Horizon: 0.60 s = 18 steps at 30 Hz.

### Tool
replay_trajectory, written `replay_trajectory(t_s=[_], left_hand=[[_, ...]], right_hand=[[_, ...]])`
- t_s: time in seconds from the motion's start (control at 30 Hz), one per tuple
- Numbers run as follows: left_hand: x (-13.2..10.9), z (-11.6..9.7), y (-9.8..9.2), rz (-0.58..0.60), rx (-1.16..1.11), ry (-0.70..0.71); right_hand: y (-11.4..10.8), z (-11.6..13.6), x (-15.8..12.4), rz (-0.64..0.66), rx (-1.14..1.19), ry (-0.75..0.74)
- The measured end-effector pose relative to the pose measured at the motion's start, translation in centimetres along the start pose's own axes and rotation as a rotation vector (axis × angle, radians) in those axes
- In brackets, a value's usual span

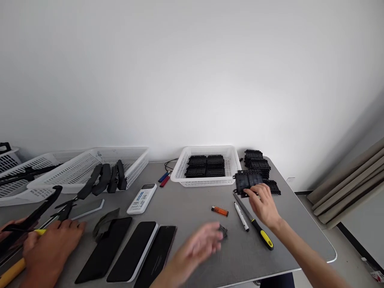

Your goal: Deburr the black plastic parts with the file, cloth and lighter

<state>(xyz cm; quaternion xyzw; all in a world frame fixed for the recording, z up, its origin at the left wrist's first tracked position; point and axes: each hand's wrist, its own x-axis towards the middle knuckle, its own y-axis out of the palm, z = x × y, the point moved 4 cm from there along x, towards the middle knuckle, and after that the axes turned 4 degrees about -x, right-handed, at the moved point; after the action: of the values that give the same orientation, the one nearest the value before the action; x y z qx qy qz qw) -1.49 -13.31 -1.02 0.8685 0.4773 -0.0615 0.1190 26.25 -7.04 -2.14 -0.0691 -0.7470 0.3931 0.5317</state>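
My right hand [264, 204] grips a black plastic panel [247, 180] with toothed edges, thumb and fingers closed on its near side. It holds the panel raised in front of stacks of similar black panels [259, 164] at the table's back right. My left hand [198, 250], smeared by motion, has its fingers stretched out and nothing seen in them. Beside its fingertips is a small dark heap of bits [223, 232]. Between the hands lie an orange lighter [220, 211], a white marker [241, 216] and a file with a black and yellow handle [262, 234].
A white basket [204, 184] holds stacked black panels by the wall. Several phones [132, 252] and a white power bank [142, 199] lie left of centre. At far left, another person's hands [54, 248] work among black parts, near more white baskets [139, 168].
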Motion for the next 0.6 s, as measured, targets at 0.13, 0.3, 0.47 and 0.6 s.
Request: replay_trajectory(t_s=[0.13, 0.3, 0.47, 0.6], left_hand=[[4.6, -5.1, 0.6, -0.306, 0.165, 0.253], [6.8, -9.5, -0.1, -0.416, 0.117, 0.437], [8.2, -9.3, -0.9, -0.449, -0.002, 0.481], [9.1, -9.2, -2.5, -0.511, -0.021, 0.492]], right_hand=[[-1.7, 4.8, 5.1, -0.133, 0.080, -0.070], [-1.8, 5.7, 8.3, -0.234, 0.096, -0.071], [-1.0, 5.6, 8.9, -0.324, 0.061, -0.003], [-0.2, 5.9, 7.1, -0.530, 0.026, 0.112]])
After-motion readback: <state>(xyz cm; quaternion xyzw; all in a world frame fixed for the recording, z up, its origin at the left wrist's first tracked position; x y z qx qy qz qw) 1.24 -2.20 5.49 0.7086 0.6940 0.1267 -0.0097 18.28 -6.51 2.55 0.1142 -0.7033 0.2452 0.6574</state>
